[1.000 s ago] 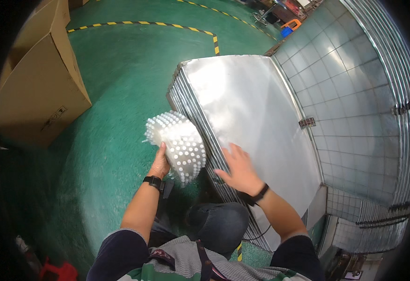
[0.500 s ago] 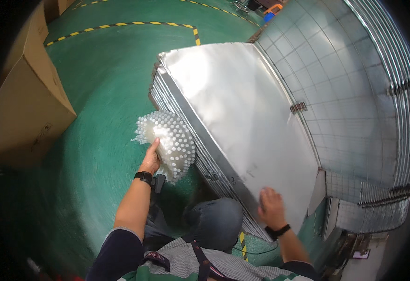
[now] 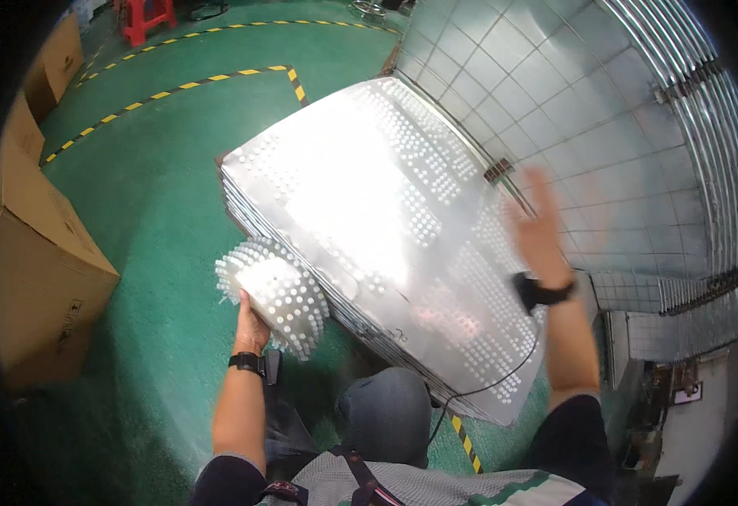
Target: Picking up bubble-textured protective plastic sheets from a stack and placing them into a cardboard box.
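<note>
My left hand (image 3: 251,327) grips a bent, translucent dome-like piece studded with small round white bumps (image 3: 289,291), thumb on its smooth inner part. This studded piece hangs beside the left edge of a stack of flat, shiny metal sheets (image 3: 301,257). Rows of round white dots (image 3: 491,291) show across the top sheet; whether they lie on it or are reflected I cannot tell. Over the stack's right side my right hand (image 3: 542,236) is raised, blurred by motion, fingers apart and holding nothing. A thin dark cable (image 3: 504,379) crosses the stack's near corner.
At the right stand upright metal panels with a grid pattern (image 3: 588,110), close to the stack. Cardboard boxes (image 3: 44,278) line the left. Yellow-black tape (image 3: 192,84) marks the green floor, with a red stool (image 3: 145,18) farther back.
My right hand has lifted from the near part of the top sheet and moved farther away and right. White dots now show on that sheet, which looked plain before. The left hand keeps its hold.
</note>
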Demonstrator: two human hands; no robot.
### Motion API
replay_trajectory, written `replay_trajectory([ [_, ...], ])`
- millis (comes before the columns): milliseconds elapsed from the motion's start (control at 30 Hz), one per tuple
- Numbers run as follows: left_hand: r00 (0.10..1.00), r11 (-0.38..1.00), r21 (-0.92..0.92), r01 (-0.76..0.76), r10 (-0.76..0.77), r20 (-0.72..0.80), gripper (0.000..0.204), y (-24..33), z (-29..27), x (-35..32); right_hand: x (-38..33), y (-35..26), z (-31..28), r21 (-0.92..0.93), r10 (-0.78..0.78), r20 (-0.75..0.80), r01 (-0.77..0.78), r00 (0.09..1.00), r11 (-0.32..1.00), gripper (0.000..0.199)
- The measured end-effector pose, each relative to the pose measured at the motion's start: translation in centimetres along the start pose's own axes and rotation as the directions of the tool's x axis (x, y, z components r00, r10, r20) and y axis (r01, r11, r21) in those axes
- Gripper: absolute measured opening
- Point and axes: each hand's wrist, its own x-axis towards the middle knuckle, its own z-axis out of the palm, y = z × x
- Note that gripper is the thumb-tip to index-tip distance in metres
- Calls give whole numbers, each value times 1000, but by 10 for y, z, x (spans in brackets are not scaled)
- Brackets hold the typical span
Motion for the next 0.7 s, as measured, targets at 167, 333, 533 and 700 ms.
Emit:
replay_trajectory([
  [167,997,998,61,-26,30,-78,77,-1,8,-5,23,-7,193,-23,0,624,19,781,1000,80],
  [333,993,996,-6,-87,87,-76,72,-2,-19,-3,27,0,248,-107,178,661,-143,729,984,86],
  [533,996,988,145,-46,58,-74,84,-14,-11,23,-26,-72,235,-125,78,689,12,721,992,79],
  [700,993,986,151,-64,78,-87,90,-9,-15,9,-49,-127,210,-75,-5,788,104,615,992,81],
])
